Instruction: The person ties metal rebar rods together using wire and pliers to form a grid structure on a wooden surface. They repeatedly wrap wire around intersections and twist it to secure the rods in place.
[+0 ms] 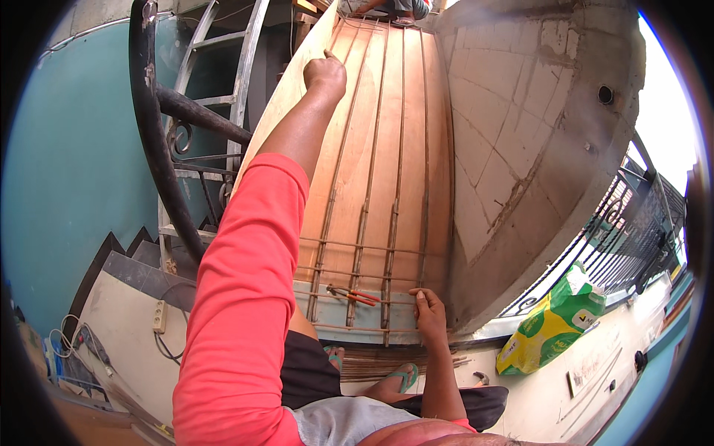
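My left arm reaches far ahead, and my left hand (325, 76) is closed in a fist beside the upright plywood side board (286, 104). One finger or the thumb pokes up from it; the palm side is hidden. Near the front, my right hand (430, 318) has its fingers bent together at the right end of a thin crosswise steel bar (357, 300). Long lengthwise rebars (362, 223) run over the plywood bed (378, 193), crossed by several thin bars at the near end. Red-handled pincers (354, 296) lie on the bars, left of my right hand.
A rough concrete wall (513, 163) borders the right side. On the left stand a dark handrail (145, 111) and a ladder (242, 74). A green-yellow sack (550, 320), a hammer (482, 378) and loose rods (379, 364) lie near my feet. Another person (398, 9) is at the far end.
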The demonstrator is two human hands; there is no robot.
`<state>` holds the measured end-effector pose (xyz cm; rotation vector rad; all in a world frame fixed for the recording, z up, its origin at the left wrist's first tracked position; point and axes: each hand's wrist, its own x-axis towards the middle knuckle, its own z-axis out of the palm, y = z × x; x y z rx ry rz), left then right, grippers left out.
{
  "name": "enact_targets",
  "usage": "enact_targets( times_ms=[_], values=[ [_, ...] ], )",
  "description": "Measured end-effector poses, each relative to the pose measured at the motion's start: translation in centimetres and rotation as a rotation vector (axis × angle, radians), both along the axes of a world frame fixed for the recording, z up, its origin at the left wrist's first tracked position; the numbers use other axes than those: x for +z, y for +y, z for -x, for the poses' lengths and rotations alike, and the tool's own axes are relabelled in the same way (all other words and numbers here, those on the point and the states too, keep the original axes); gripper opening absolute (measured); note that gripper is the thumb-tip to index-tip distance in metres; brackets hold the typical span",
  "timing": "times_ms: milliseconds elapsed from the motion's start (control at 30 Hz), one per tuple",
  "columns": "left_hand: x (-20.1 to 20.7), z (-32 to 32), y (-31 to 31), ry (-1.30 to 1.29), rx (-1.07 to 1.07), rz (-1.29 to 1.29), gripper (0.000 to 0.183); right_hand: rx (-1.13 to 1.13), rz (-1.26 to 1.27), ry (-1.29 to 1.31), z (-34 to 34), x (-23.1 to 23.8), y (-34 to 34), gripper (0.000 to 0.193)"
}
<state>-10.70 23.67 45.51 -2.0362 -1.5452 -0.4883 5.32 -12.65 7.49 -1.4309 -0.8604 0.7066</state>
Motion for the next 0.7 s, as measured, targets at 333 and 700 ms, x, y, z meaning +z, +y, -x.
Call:
enact_targets(
  times_ms=[333,700],
  values=[
    [-0.5,-2.8,0.0,0.051,-0.182,-0.163,0.076,0.003,0.006,0.014,0.7,-0.2,0.0,0.025],
    [0.2,-5.5,-2.1,0.111,-0.208,-0.158,0.077,-0.008,0.024,-0.005,0.5,-0.8,-0.2,0.023]
  ],
)
